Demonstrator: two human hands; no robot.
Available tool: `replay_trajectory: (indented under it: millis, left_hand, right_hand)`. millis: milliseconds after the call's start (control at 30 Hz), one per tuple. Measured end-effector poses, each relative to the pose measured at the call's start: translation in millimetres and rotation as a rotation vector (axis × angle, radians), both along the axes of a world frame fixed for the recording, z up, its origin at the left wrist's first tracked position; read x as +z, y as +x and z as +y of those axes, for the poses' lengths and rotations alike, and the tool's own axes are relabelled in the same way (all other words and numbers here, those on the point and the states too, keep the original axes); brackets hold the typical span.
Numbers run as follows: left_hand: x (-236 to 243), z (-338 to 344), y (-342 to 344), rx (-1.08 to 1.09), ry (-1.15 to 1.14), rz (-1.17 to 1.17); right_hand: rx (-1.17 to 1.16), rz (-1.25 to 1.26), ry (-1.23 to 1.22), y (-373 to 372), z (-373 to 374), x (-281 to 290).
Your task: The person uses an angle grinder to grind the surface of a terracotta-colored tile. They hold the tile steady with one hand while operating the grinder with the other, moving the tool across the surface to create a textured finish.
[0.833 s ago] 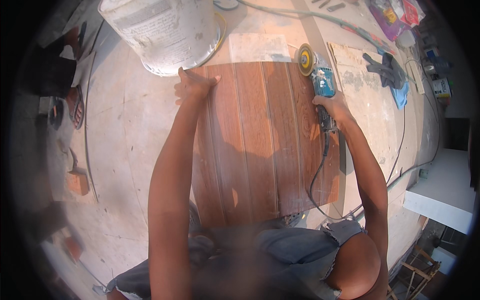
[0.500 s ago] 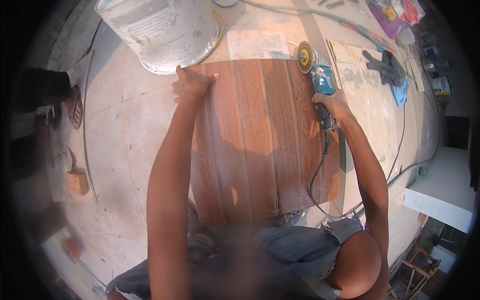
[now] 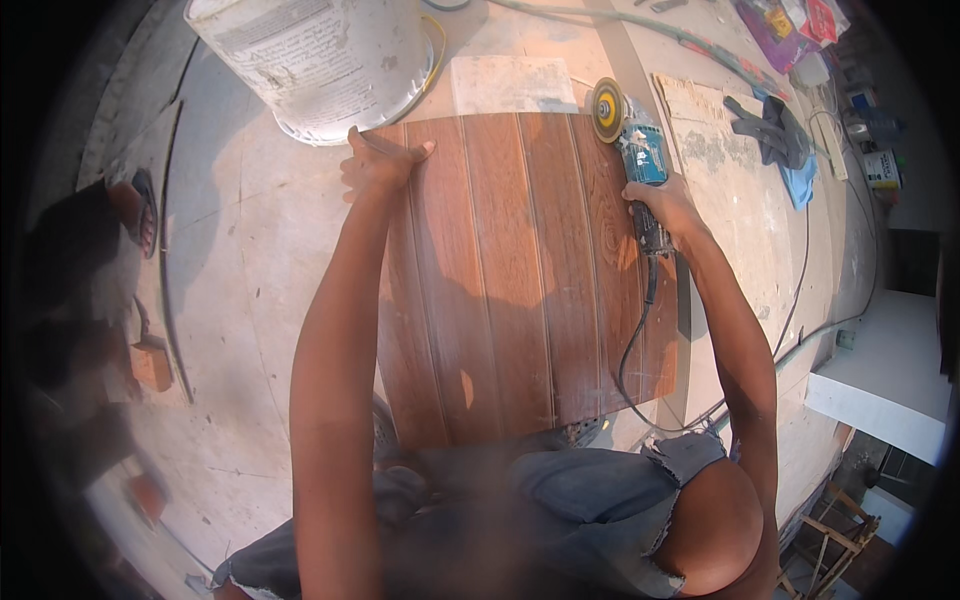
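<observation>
A brown wood-grain panel [image 3: 510, 280] with lengthwise grooves lies in front of my knees. At its far left corner is my left hand [image 3: 380, 165], thumb resting on the panel's top and the other fingers spread outside the edge. My right hand [image 3: 665, 210] is wrapped round the dark body of a teal angle grinder [image 3: 645, 160] at the panel's right edge. The grinder's yellow-centred disc [image 3: 606, 110] stands by the far right corner, tilted up on edge. Whether the disc is spinning I cannot tell. A black cord [image 3: 628, 350] runs from the grinder toward my right knee.
Beyond my left hand stands a white bucket [image 3: 310, 65]. A pale tile [image 3: 510, 85] lies past the panel's far edge. To the right are a worn board [image 3: 715, 150], dark gloves [image 3: 775, 130] and a hose [image 3: 820, 335]. Another person's foot [image 3: 147, 215] shows at left.
The other person's foot and leg at the left have shifted farther away. My hands, the grinder and the panel keep nearly the same positions.
</observation>
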State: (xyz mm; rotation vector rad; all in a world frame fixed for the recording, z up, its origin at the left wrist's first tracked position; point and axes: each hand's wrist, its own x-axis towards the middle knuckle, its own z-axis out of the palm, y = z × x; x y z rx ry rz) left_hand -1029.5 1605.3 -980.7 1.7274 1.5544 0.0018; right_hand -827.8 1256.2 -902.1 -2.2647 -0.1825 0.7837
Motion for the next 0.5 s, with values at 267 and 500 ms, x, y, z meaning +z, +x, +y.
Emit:
replay_trajectory:
  millis: [267,500]
  left_hand:
    - [-4,3,0,-0.001,0.011,-0.006]
    - [-13,4,1,-0.002,0.043,0.059]
  right_hand:
    - [0.001,0.008,-0.02,-1,1,5]
    - [0.009,0.009,0.036,-2,2,3]
